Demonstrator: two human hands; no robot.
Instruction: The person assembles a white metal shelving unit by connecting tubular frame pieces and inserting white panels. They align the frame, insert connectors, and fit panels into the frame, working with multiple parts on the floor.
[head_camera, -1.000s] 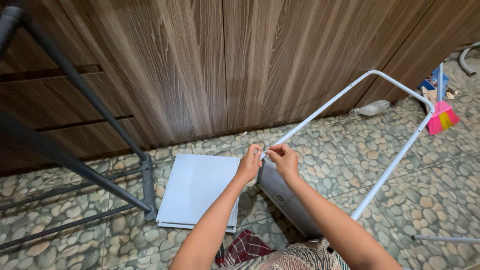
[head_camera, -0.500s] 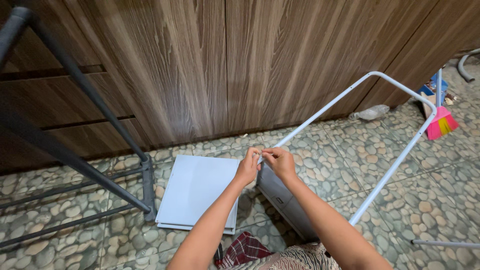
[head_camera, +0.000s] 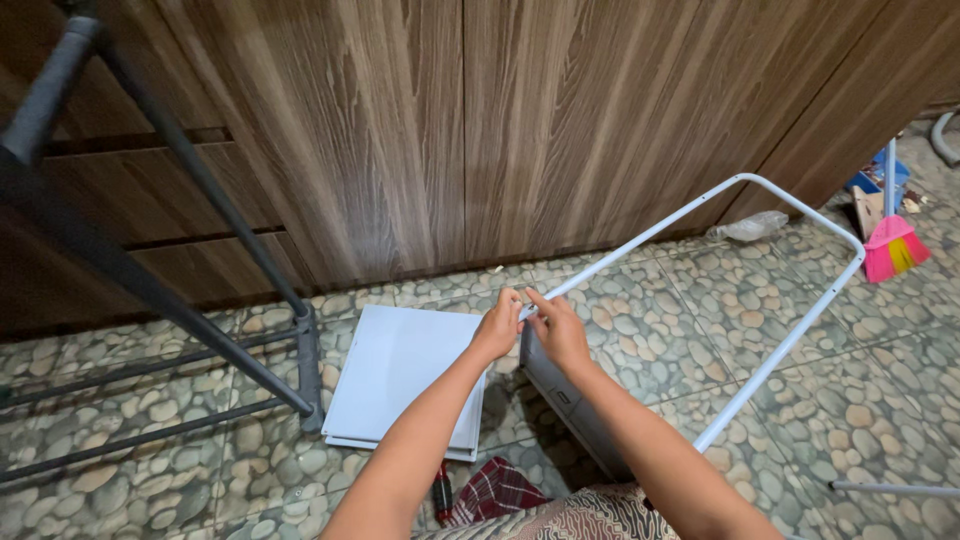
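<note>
On a pebble-patterned floor (head_camera: 640, 330) before a wood-panelled wall (head_camera: 500, 130), a person's left hand (head_camera: 497, 326) and right hand (head_camera: 558, 331) pinch the near end of a white tubular frame (head_camera: 800, 330), fingers closed on the tube above a grey panel (head_camera: 575, 400), beside flat white boards (head_camera: 400, 375)

We see a white bent metal tube frame (head_camera: 800, 215), a pale grey flat square panel (head_camera: 405, 375), a dark grey metal rack (head_camera: 200, 300), brown wood-grain wall panelling (head_camera: 480, 120), a pebble-patterned grey-green floor (head_camera: 660, 320), a pink and yellow broom (head_camera: 893, 248) and red plaid cloth (head_camera: 495, 490).
</note>
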